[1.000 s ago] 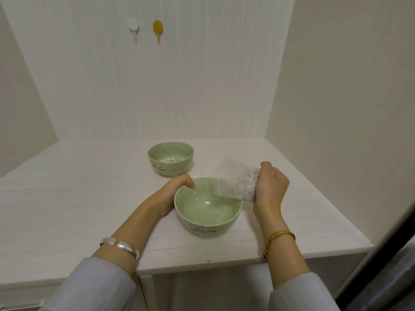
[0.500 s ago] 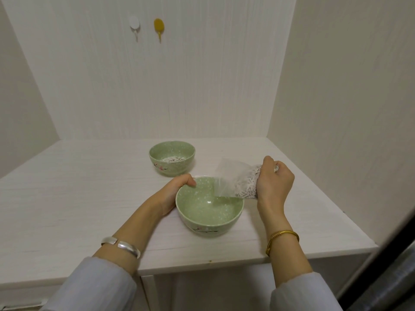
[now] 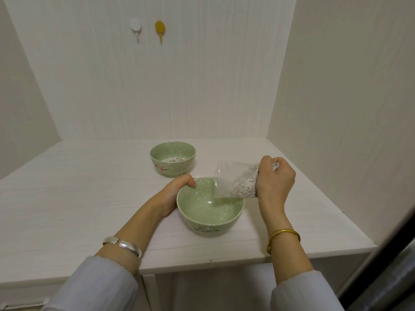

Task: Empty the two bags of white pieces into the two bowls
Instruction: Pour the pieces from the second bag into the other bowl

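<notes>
A pale green near bowl stands on the white table close to its front edge, with nothing inside. My left hand grips its left rim, thumb over the edge. My right hand holds a clear plastic bag of white pieces by its bottom end, tipped sideways. The bag's open mouth hangs over the bowl's right rim. The white pieces sit bunched against my hand. A second green far bowl stands behind, with white pieces in it.
Walls close the table in at the back, left and right. Two hooks, a white hook and a yellow hook, hang high on the back wall. A dark vertical edge runs past the table's right front corner.
My right hand has lifted and tipped the bag further, so its mouth now points down over the near bowl. My left hand stays on the rim.
</notes>
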### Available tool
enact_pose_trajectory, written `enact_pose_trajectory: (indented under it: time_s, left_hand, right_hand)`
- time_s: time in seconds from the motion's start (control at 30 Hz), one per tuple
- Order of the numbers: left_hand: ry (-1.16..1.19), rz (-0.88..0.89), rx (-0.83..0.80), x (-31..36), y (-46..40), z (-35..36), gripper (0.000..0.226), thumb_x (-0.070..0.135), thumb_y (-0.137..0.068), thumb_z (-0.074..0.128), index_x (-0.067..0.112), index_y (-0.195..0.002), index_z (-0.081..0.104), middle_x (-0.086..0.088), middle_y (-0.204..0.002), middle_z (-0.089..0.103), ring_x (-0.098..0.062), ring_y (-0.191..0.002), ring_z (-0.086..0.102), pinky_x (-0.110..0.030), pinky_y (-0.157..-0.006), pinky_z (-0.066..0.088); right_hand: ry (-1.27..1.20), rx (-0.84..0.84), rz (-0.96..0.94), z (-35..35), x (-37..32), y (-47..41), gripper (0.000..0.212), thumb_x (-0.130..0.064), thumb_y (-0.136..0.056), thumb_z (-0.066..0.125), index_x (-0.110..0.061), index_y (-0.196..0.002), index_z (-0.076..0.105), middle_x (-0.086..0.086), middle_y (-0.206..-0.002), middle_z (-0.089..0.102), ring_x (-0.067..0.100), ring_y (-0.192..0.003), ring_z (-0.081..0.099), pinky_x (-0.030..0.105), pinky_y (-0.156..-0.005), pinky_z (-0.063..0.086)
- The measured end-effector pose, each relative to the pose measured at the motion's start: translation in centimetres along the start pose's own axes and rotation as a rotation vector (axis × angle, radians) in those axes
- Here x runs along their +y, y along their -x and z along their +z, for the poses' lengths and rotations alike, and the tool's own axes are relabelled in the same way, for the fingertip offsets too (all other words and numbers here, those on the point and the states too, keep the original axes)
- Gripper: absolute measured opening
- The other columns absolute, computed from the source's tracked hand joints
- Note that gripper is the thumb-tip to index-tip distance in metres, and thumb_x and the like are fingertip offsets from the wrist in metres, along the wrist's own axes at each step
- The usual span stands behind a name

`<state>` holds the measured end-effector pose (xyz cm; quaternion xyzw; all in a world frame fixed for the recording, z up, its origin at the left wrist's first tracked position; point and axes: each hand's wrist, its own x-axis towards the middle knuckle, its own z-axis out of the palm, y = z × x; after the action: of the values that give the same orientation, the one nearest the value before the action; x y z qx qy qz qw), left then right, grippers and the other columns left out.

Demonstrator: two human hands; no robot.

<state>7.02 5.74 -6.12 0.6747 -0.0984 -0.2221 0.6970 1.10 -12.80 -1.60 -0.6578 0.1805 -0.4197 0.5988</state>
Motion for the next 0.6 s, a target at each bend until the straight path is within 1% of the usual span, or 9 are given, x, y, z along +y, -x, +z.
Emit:
enact_pose_trajectory:
  time_s: [0.07, 0.17, 0.3, 0.43, 0.6]
  left_hand:
    - [0.0, 0.004, -0.002, 0.0, 0.01, 0.0, 0.027, 0.024, -0.059, 0.047, 0.009, -0.075, 0.061, -0.003, -0.063, 0.066, -0.016, -0.059, 0.061, -0.026, -0.06, 0.047]
    - [0.0, 0.011, -0.003, -0.01, -0.03, -0.05, 0.027, 0.025, -0.059, 0.047, 0.009, -0.076, 0.061, -0.003, -0.064, 0.066, -0.017, -0.06, 0.061, -0.027, -0.062, 0.047]
    - [0.002, 0.016, -0.012, -0.02, 0.0, -0.04, 0.028, 0.024, -0.059, 0.046, 0.009, -0.076, 0.062, -0.002, -0.063, 0.068, -0.015, -0.059, 0.062, -0.025, -0.061, 0.048]
    - [-0.006, 0.026, -0.021, -0.05, 0.01, -0.12, 0.03, 0.025, -0.06, 0.046, 0.008, -0.078, 0.063, -0.002, -0.065, 0.068, -0.015, -0.06, 0.063, -0.024, -0.06, 0.05]
    - [-0.004, 0.029, -0.03, -0.02, 0.06, -0.03, 0.03, 0.024, -0.061, 0.045, 0.009, -0.078, 0.064, -0.001, -0.063, 0.069, -0.014, -0.058, 0.064, -0.022, -0.057, 0.05]
  right_hand:
    - [0.003, -0.002, -0.016, -0.02, -0.11, -0.03, 0.034, -0.01, -0.083, 0.048, -0.017, -0.052, 0.037, -0.002, -0.052, 0.033, 0.015, -0.052, 0.031, 0.027, -0.051, 0.028]
    - [0.02, 0.0, -0.03, -0.01, -0.33, -0.04, 0.036, -0.009, -0.082, 0.048, -0.019, -0.051, 0.033, -0.003, -0.05, 0.029, 0.01, -0.046, 0.028, 0.019, -0.045, 0.025]
    - [0.048, 0.001, -0.052, 0.05, -0.5, -0.02, 0.035, -0.009, -0.082, 0.049, -0.019, -0.052, 0.034, -0.002, -0.051, 0.026, 0.01, -0.044, 0.028, 0.018, -0.043, 0.027]
    - [0.07, -0.016, -0.101, 0.02, -0.6, -0.04, 0.034, -0.01, -0.082, 0.049, -0.018, -0.052, 0.035, -0.001, -0.051, 0.026, 0.006, -0.041, 0.032, 0.019, -0.043, 0.026]
    - [0.074, -0.032, -0.129, -0.04, -0.57, 0.01, 0.037, -0.01, -0.082, 0.05, -0.019, -0.051, 0.033, -0.002, -0.048, 0.025, 0.007, -0.041, 0.032, 0.019, -0.041, 0.024]
